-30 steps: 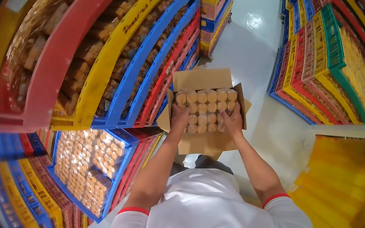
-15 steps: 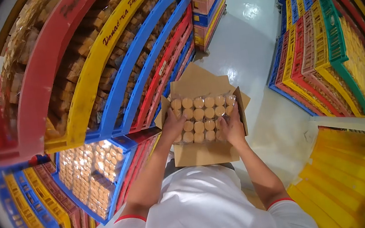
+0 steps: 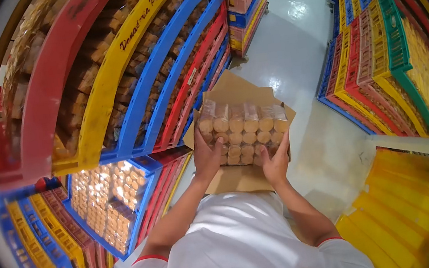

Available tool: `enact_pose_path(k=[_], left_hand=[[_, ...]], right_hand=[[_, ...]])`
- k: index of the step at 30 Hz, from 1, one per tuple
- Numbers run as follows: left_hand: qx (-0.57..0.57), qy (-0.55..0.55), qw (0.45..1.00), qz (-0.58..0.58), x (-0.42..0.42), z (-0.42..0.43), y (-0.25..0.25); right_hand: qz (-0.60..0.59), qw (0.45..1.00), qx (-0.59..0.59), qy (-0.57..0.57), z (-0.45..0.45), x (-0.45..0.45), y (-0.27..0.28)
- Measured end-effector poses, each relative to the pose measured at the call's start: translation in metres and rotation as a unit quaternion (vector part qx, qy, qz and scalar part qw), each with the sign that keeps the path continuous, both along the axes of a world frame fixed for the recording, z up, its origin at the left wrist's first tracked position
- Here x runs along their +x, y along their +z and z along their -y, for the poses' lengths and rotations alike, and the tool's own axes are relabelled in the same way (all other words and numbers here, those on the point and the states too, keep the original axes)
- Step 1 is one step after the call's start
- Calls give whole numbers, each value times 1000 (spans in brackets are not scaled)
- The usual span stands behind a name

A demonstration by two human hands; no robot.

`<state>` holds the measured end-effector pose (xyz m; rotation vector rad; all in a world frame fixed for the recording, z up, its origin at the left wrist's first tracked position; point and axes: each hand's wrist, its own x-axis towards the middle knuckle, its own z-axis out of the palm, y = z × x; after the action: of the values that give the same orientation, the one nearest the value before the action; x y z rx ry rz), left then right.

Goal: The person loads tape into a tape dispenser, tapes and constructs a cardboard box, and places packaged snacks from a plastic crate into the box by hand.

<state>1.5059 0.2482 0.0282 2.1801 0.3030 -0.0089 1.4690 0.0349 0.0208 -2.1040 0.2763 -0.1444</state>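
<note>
Several clear-wrapped rolls of round, light brown biscuits or bread pieces [image 3: 244,126] are pressed together as one block in front of me. My left hand [image 3: 208,158] is closed against the block's left side, with the thumb across its near face. On the right side, my right hand [image 3: 276,163] grips the same block, thumb also in front. The block is tilted, so its round ends and the long sides of its far row both show. Under and around it is an open cardboard box [image 3: 239,179] with its flaps spread; the inside is mostly hidden.
Tall stacks of colored crates [image 3: 106,77] filled with wrapped goods rise at my left. A blue crate [image 3: 149,193] of similar round pieces sits lower left. More crates [image 3: 366,62] stand right, above yellow plastic strips [image 3: 400,207]. Pale floor [image 3: 294,38] runs ahead.
The block of wrapped rolls has tipped and risen a little, so the long sides of its far row now show. Both hands have shifted with it and keep their hold.
</note>
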Motion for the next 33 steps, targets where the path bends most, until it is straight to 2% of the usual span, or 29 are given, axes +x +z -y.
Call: enact_pose_path(k=[2, 3, 7, 10, 12, 14, 16, 18, 20, 21, 22, 23, 24, 25, 27, 29, 31, 33], left_hand=[[-12, -5, 999, -31, -2, -4, 5], [-25, -14, 998, -64, -3, -5, 8], [-49, -40, 997, -46, -7, -16, -13], [-46, -61, 992, -96, -7, -25, -26], [-63, -38, 959, -273, -5, -28, -35], [-49, -38, 958, -278, -14, -26, -58], [-37, -39, 956, -289, -19, -23, -69], [-108, 8, 953, -284, -17, -20, -76], [-122, 41, 957, -262, -16, -17, -104], [-133, 73, 959, -238, -12, -16, -117], [-133, 69, 959, -239, -8, -13, -121], [-180, 80, 957, -214, -2, -8, -124], [-226, 93, 951, -191, 1, -5, -130], [-225, 94, 949, -197, 2, -2, -135], [-98, 97, 961, -239, 10, 3, -152], [-102, 108, 955, -256, 15, 4, -177], [-106, 120, 946, -280, 14, 3, -203], [-162, 185, 909, -338, 20, -2, -227]], right_hand=[[33, 995, -99, 6, 1, -5, -1], [38, 994, -98, 7, 0, -9, 2], [-40, 998, -36, 19, 1, -10, 0], [-93, 995, -18, 31, 1, -12, -3], [-120, 992, -13, 38, 1, -14, -7], [-175, 982, -44, 52, 3, -26, -22], [-179, 982, -38, 51, 1, -25, -20], [-186, 981, -33, 50, 1, -28, -25], [-174, 975, 128, 51, -1, -24, -51], [-172, 976, 129, 48, -4, -23, -74], [-135, 983, 126, 29, -8, -26, -104], [-99, 988, 121, 11, -9, -30, -120], [-161, 958, 234, -29, -13, -17, -100], [-167, 957, 234, -32, -16, -10, -93], [-257, 942, 198, -82, -20, 5, -93], [-310, 929, 161, -123, -26, 21, -96], [-287, 933, 150, -155, -32, 20, -139], [-265, 937, 134, -181, -35, 15, -190]])
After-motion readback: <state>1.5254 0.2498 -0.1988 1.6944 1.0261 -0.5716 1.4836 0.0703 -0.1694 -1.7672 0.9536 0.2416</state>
